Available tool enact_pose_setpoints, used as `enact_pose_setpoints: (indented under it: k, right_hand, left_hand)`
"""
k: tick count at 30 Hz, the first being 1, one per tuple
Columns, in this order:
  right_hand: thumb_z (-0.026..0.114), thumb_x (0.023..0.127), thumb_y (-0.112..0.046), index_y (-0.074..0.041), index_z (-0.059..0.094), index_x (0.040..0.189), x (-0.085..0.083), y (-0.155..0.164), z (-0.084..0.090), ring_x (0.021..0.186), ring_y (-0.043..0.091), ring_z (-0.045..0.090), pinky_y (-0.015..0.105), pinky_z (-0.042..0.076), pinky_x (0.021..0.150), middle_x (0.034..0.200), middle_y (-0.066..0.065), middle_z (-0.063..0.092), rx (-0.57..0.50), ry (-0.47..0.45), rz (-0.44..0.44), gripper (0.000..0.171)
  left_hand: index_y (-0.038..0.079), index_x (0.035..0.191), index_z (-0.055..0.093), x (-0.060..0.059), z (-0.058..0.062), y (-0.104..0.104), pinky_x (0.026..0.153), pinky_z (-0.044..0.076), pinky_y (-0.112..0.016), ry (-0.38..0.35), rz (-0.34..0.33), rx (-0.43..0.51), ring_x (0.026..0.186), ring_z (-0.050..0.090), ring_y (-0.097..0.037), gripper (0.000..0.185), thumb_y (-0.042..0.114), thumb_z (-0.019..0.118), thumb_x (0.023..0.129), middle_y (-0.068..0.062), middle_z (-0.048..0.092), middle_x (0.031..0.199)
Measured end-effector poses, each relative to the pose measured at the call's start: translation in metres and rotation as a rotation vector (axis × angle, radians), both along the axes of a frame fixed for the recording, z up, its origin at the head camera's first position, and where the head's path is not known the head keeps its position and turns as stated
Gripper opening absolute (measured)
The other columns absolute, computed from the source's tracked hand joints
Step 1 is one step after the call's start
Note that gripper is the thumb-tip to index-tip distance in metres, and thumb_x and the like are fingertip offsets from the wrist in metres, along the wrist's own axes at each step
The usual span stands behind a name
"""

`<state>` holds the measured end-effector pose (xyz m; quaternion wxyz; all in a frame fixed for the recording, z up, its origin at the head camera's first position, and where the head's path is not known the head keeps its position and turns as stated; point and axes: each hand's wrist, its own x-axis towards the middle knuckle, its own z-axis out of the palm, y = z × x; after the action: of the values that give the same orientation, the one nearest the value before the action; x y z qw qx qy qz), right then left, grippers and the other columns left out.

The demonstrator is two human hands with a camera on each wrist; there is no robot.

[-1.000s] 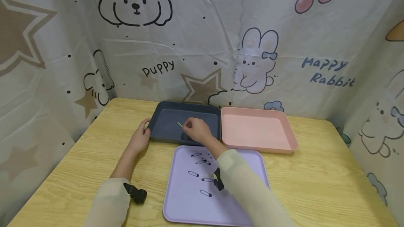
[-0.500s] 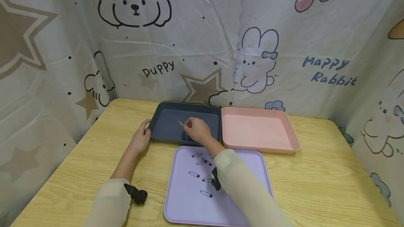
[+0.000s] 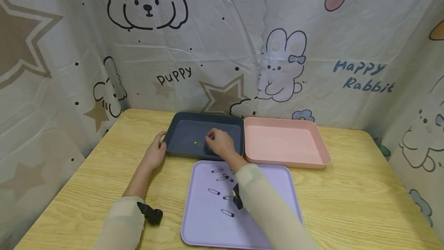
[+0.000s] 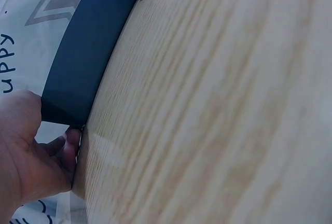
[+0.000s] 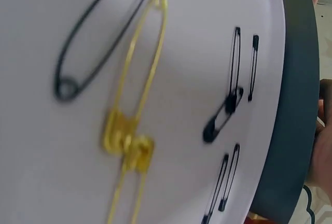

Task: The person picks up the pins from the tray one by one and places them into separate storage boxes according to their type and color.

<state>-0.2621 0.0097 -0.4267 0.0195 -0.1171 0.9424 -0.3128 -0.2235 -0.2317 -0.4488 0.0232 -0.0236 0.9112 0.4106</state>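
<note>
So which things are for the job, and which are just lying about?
Probably for the job:
left hand, holding the dark tray
right hand
purple tray
black pins
gold pins

Probably just around:
table
patterned cloth
pink tray, maybe; no hand touches it

The dark tray point(image 3: 185, 134) looks matt plastic, the yellow safety pins point(image 5: 122, 129) glossy metal, the tabletop point(image 3: 354, 196) smooth, grained wood.
</note>
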Motion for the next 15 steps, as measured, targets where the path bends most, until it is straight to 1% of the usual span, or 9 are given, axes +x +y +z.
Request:
enact_pose_setpoints:
  k: [8, 15]
  right_hand:
    - [0.057, 0.092, -0.029, -0.015, 0.065, 0.104, -0.004, 0.016, 0.004, 0.061, 0.011, 0.055, 0.027, 0.041, 0.056, 0.081, -0.001, 0.067, 0.001, 0.016, 0.009, 0.02]
    - [0.058, 0.091, -0.03, -0.016, 0.066, 0.103, -0.007, 0.031, 0.01, 0.064, 0.012, 0.054, 0.027, 0.04, 0.058, 0.083, -0.001, 0.064, 0.019, 0.03, 0.021, 0.02]
  left_hand:
    - [0.012, 0.149, 0.019, 0.0, 0.0, 0.0, 0.06, 0.034, -0.03, 0.0, -0.002, 0.0, 0.058, 0.038, -0.016, 0.05, 0.017, 0.025, 0.1, -0.003, 0.04, 0.07]
    - [0.012, 0.149, 0.018, 0.002, 0.001, 0.001, 0.057, 0.034, -0.03, -0.005, -0.006, 0.01, 0.055, 0.036, -0.015, 0.05, 0.018, 0.025, 0.1, -0.002, 0.038, 0.068]
